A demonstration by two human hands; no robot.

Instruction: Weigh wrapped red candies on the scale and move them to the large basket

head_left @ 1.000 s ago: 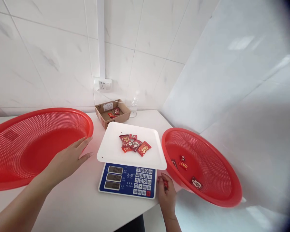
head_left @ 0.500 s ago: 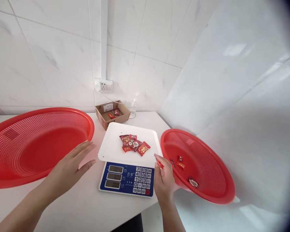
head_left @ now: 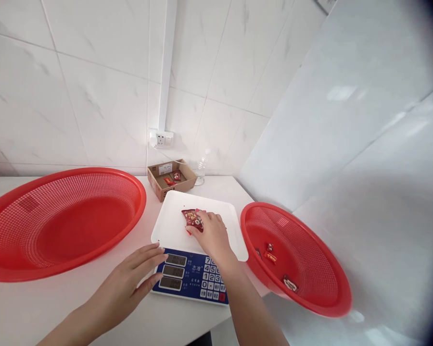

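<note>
Only a bare right hand [head_left: 212,236] on crinkly red foil packets [head_left: 192,217]

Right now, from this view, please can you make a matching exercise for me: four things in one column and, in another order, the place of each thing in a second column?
Things:
1. right hand
2. left hand
3. cardboard box
4. small red packets

Places:
A. inside the tilted red basket
B. on the packet pile on the white scale tray
C. beside the blue scale panel
D. behind the tray, by the tiled wall

Pairs: 1-B, 2-C, 3-D, 4-A
</note>
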